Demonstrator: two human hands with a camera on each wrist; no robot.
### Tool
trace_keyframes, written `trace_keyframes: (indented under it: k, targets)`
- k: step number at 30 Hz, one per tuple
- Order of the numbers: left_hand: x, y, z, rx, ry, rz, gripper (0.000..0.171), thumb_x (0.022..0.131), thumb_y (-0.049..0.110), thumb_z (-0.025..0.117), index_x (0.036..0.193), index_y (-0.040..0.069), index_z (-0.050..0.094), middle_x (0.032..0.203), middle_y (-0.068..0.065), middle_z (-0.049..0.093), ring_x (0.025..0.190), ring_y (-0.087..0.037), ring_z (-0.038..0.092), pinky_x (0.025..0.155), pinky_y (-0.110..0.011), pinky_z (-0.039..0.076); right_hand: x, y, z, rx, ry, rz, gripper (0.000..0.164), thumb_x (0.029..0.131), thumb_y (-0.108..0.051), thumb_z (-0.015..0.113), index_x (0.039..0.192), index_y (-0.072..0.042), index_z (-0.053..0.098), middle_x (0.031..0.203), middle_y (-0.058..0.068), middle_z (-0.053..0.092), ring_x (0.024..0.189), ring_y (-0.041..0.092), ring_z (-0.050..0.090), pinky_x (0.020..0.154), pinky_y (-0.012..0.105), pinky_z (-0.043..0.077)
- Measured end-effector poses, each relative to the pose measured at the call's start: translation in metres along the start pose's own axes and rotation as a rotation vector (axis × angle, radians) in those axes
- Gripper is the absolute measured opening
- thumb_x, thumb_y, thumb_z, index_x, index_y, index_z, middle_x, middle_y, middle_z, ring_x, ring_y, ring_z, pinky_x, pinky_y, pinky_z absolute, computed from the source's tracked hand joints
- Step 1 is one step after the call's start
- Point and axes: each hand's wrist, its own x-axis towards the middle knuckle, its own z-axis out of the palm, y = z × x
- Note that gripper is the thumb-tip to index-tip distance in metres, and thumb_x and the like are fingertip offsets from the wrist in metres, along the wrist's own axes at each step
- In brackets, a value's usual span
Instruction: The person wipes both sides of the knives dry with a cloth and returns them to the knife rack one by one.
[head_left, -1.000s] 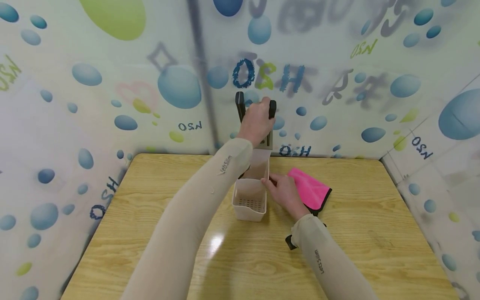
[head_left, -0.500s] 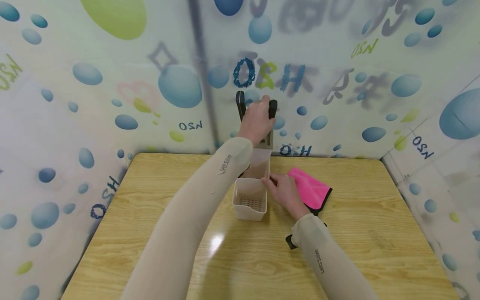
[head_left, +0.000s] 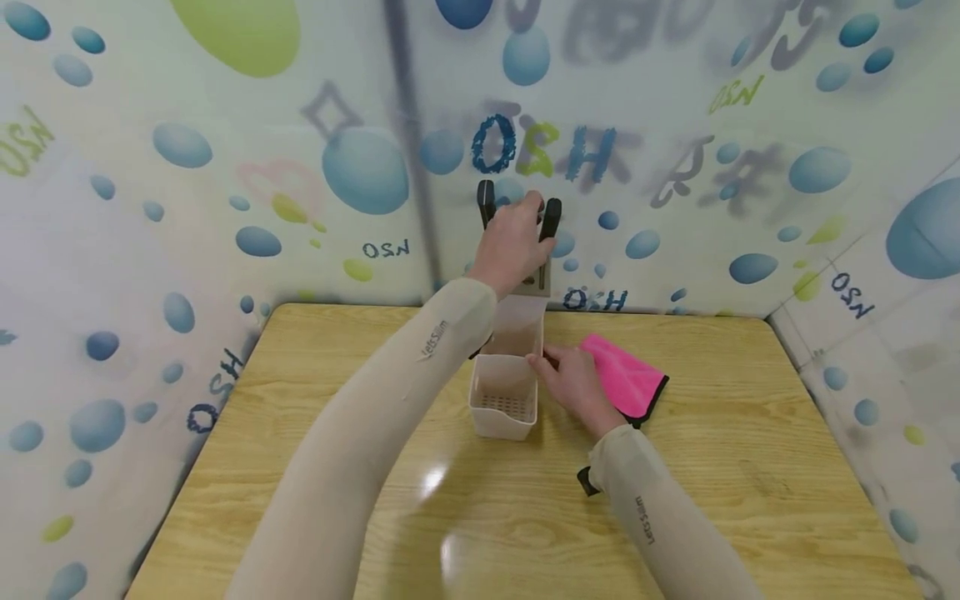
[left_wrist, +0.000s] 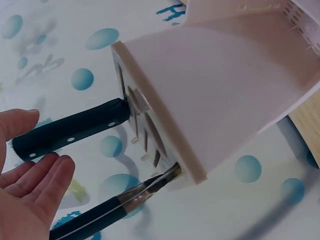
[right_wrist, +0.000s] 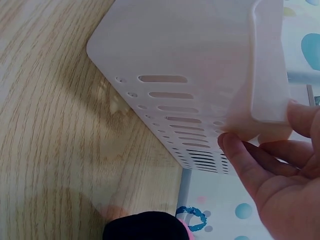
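A white plastic knife holder (head_left: 504, 392) stands on the wooden table (head_left: 712, 467), with a perforated tray at its near end. Two black knife handles (head_left: 552, 218) stick up from its far, slotted end. My left hand (head_left: 513, 242) is raised between them. In the left wrist view the left hand (left_wrist: 30, 185) has straight fingers beside a riveted black handle (left_wrist: 70, 132). A second knife (left_wrist: 115, 210) shows some blade out of its slot. My right hand (head_left: 573, 379) pinches the holder's right wall; the right hand (right_wrist: 280, 190) has its thumb on the rim of the holder (right_wrist: 190, 50).
A pink cloth (head_left: 628, 379) with a dark edge lies on the table just right of my right hand. Printed bubble-pattern walls (head_left: 225, 208) close in the table at the back and on both sides. Bare wood stretches toward the near edge.
Both hands stay where they were; only the head view has shifted slightly.
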Motion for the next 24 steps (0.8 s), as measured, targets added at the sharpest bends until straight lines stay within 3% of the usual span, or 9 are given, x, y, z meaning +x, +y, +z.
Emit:
trace_keyframes:
  k: [5, 8, 12, 17, 24]
  targets:
    - [-0.014, 0.003, -0.006, 0.018, 0.032, 0.066, 0.035, 0.092, 0.03, 0.066, 0.116, 0.008, 0.054, 0.104, -0.005, 0.064, 0.082, -0.014, 0.059, 0.077, -0.027, 0.052, 0.0, 0.002, -0.002, -0.015, -0.037, 0.048, 0.03, 0.098, -0.031, 0.057, 0.112, -0.007, 0.07, 0.058, 0.0, 0.043, 0.061, 0.017, 0.048, 0.056, 0.029, 0.039]
    - [-0.024, -0.001, -0.01, -0.018, 0.052, 0.102, 0.035, 0.093, 0.031, 0.065, 0.117, 0.008, 0.055, 0.111, -0.006, 0.064, 0.092, -0.016, 0.061, 0.083, -0.029, 0.052, 0.001, 0.002, -0.004, -0.027, -0.061, 0.063, 0.036, 0.099, -0.033, 0.056, 0.119, -0.005, 0.068, 0.062, 0.001, 0.05, 0.065, 0.018, 0.05, 0.059, 0.029, 0.041]
    - [-0.038, -0.009, -0.014, -0.051, 0.054, 0.104, 0.042, 0.093, 0.031, 0.064, 0.127, 0.009, 0.054, 0.118, -0.006, 0.063, 0.106, -0.019, 0.059, 0.09, -0.034, 0.05, 0.002, 0.002, -0.006, -0.039, -0.067, 0.041, 0.033, 0.098, -0.031, 0.057, 0.115, -0.005, 0.069, 0.071, 0.004, 0.062, 0.069, 0.019, 0.053, 0.062, 0.031, 0.045]
    - [-0.054, -0.022, -0.014, -0.047, 0.075, 0.11, 0.046, 0.094, 0.032, 0.063, 0.132, 0.008, 0.054, 0.126, -0.007, 0.061, 0.116, -0.021, 0.055, 0.095, -0.036, 0.048, 0.001, 0.006, -0.009, -0.055, -0.053, -0.018, 0.036, 0.098, -0.029, 0.059, 0.121, -0.003, 0.066, 0.1, 0.015, 0.071, 0.087, 0.025, 0.066, 0.077, 0.042, 0.054]
    - [-0.072, -0.051, -0.018, 0.041, 0.207, 0.177, 0.044, 0.093, 0.03, 0.064, 0.129, 0.006, 0.059, 0.126, -0.012, 0.062, 0.115, -0.026, 0.059, 0.092, -0.039, 0.051, -0.004, 0.021, -0.022, -0.075, -0.049, -0.046, 0.052, 0.098, -0.036, 0.056, 0.138, -0.004, 0.052, 0.135, 0.02, 0.055, 0.116, 0.036, 0.059, 0.096, 0.05, 0.048]
